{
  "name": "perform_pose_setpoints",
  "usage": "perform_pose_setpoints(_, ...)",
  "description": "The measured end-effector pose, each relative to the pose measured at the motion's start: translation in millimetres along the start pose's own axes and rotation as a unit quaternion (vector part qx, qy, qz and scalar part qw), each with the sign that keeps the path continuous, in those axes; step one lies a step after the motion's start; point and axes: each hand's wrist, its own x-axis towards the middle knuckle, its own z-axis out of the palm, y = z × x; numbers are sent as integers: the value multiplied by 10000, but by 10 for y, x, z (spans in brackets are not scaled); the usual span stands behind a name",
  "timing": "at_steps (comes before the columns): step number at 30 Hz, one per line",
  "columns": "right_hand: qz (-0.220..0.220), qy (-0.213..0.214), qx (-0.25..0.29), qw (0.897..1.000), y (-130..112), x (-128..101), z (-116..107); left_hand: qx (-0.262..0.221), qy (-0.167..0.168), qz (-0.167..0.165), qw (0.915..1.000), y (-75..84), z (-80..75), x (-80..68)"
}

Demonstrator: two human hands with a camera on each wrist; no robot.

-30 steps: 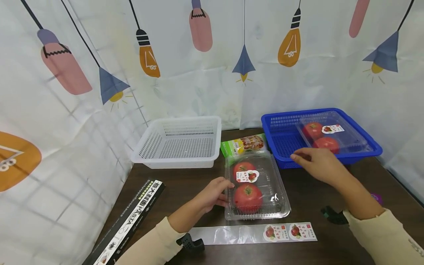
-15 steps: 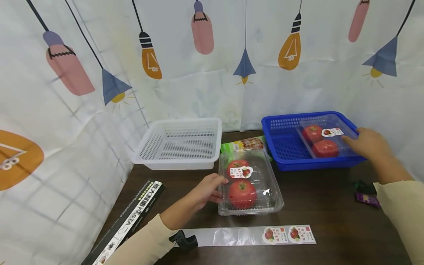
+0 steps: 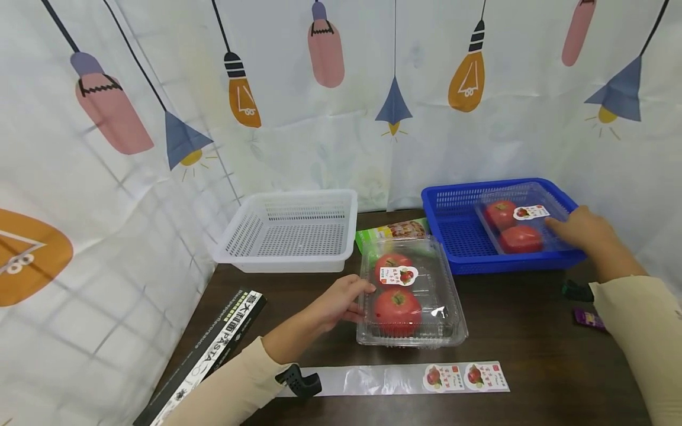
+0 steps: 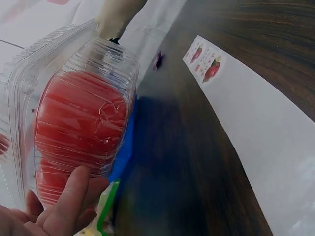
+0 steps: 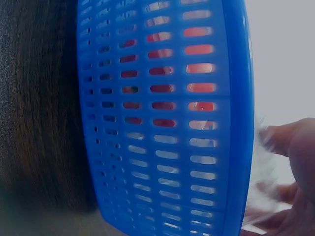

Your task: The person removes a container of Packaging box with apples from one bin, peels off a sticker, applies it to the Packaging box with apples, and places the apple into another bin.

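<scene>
Pasta box (image 3: 213,349), black, lies along the bench's left edge, near the front-left corner. White basket (image 3: 290,229) sits at the back of the bench (image 3: 511,331), left of centre, against the curtain backdrop.

Left hand (image 3: 341,302) is at the left side of the near tomato clamshell (image 3: 410,293); grip is curled onto it, fingers over the lid edge, thumb (image 4: 66,204) pressed against the clear shell in the left wrist view. That clamshell sits mid-bench, holds two red tomatoes, has a sticker on the lid, and looks slightly lifted at the back, though I cannot tell for sure. Green food packet (image 3: 391,231) is just behind it, between the two baskets.

Clear label strip (image 3: 399,377) lies along the bench's front edge, two tomato stickers at its right end. Black wrist strap shows on the left sleeve, just beside the strip's left end.

Blue basket (image 3: 453,231) sits at the back-right of the bench. Second tomato clamshell (image 3: 519,225) is inside it, toward the right side, two tomatoes, sticker on top.

Right hand (image 3: 583,231) is at the basket's right rim, fingers touching the right side of that clamshell; grip looks loosely bent onto the shell edge, right wrist view is too blurred to confirm a firm hold. Small purple item (image 3: 588,318) lies near the bench's right edge.
</scene>
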Motion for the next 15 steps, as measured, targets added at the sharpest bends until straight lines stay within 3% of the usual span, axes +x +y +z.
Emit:
perform_pose_setpoints(4, 163, 245, 336, 9990, 4, 10, 10, 3, -50, 125, 9999, 74, 18, 16)
perform_pose_setpoints(8, 120, 131, 310, 9994, 34, 11, -7, 23, -23, 214, 9998, 179, 29, 46)
perform_pose_setpoints(15, 136, 187, 633, 9977, -3, 29, -79, -189, 152, 568, 9981, 445, 39, 217)
